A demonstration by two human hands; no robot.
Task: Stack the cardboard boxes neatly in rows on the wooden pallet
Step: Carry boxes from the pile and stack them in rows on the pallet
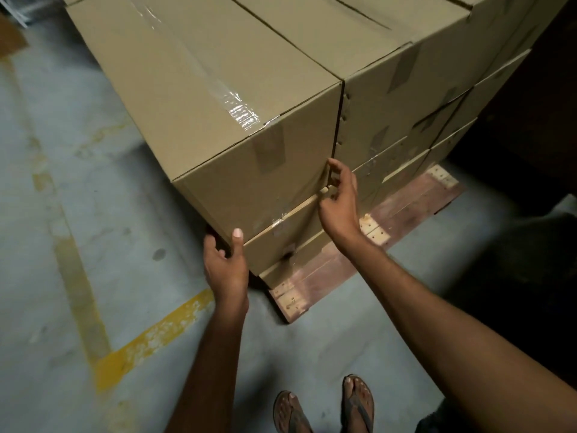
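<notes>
Top box (218, 120) sits on the stack at the near left corner of the wooden pallet (315, 276), tight against the neighbouring box (390, 98) on its right. Only a thin dark seam shows between them. Its lower near corner looks to jut a little past the box beneath (281, 248), towards the pallet's left edge.

Hands are apart, one at each lower corner of the near face.
- Left hand (224, 264): thumb flat on the near face, fingers wrapped round the corner and out of sight. A firm hold.
- Right hand (338, 201): fingers curled at the seam by the lower right corner. Cannot tell whether they grip the cardboard or only touch it.

Risks, as I judge them:
- Fingers of the right hand pinched in the seam if the box is shoved rightwards to close up the row.
- Left fingers trapped under the corner if the box drops flush while they are still underneath.
- An overhang left uncorrected gives a ragged row, and upper layers may lean outward.
- Sandalled feet (324, 407) stand just before the pallet's near edge, so a box sliding off the corner would land near them.
</notes>
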